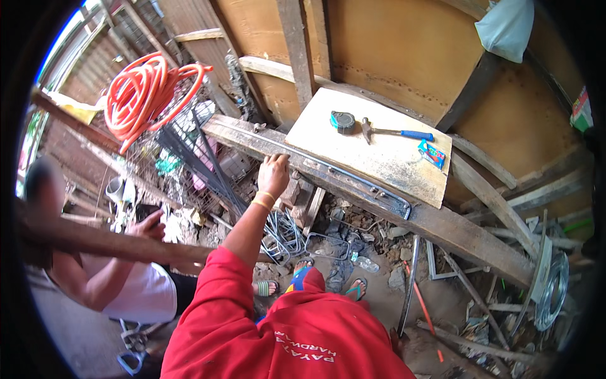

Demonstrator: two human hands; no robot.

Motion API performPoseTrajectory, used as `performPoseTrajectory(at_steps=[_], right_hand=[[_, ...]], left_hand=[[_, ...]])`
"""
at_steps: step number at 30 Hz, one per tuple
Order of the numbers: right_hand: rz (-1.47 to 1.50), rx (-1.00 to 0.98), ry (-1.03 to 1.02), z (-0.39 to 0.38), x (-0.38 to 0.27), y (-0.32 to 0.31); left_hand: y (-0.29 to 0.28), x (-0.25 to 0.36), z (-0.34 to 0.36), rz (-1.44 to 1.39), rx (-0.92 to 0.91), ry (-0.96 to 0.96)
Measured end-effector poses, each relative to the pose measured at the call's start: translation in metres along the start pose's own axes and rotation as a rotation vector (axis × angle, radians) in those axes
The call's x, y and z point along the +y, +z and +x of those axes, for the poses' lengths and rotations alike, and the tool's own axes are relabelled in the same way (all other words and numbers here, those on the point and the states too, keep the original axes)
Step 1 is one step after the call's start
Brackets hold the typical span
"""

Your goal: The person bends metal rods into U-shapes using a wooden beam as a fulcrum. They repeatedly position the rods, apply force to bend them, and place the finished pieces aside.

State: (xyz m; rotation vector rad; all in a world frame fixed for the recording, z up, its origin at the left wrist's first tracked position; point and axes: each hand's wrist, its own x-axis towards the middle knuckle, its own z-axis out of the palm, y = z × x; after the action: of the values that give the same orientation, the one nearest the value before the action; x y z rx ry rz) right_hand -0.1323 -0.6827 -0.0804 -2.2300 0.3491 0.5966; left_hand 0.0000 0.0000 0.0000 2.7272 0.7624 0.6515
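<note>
The left hand [273, 175] curls at the thin grey metal rod [353, 177] running rightward from it along a weathered wooden beam [470, 235] (a firm grasp I cannot confirm); the mostly hidden right hand's [396, 343] hold I cannot tell. Uneven pressure could roll the rod off.

Our left hand [274, 174] at the metal rod [334, 170]
We see a claw hammer [394, 132], tape measure [343, 122] and blue packet [431, 154] lying on the pale wooden board [322, 120].

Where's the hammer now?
In the head view, upper right, the hammer lies on the pale board, just right of the tape measure, handle near the blue packet.
</note>
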Motion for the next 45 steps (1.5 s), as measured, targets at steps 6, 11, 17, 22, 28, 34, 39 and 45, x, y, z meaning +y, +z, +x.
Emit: performPoseTrajectory(at_steps=[6, 11, 17, 22, 28, 34, 39, 45], right_hand=[[-0.064, 0.211, 0.283, -0.118, 0.053, 0.054], [-0.058, 0.291, 0.451, -0.189, 0.047, 0.125], [-0.061, 0.307, 0.45, -0.223, 0.035, 0.154], [-0.097, 0.325, 0.392, -0.235, 0.045, 0.158], [-0.166, 0.327, 0.096, -0.226, 0.009, 0.124], [-0.087, 0.213, -0.018, -0.162, -0.064, 0.082], [-0.331, 0.141, -0.059, -0.166, -0.06, 0.073], [-0.472, 0.076, -0.108, -0.19, -0.057, 0.054]], left_hand=[[0.034, -0.018, 0.05, 0.056, -0.164, 0.41], [0.05, -0.025, 0.069, 0.023, -0.283, 0.469], [0.053, -0.024, 0.078, 0.031, -0.382, 0.527], [0.002, 0.001, 0.087, -0.296, -0.314, 0.466], [-0.109, 0.086, 0.121, -0.57, -0.079, 0.535], [-0.185, 0.123, 0.123, -1.095, -0.129, 0.215], [-0.194, 0.074, 0.119, -1.574, -0.064, -0.055], [-0.187, -0.011, 0.135, -1.886, 0.133, -0.139]])
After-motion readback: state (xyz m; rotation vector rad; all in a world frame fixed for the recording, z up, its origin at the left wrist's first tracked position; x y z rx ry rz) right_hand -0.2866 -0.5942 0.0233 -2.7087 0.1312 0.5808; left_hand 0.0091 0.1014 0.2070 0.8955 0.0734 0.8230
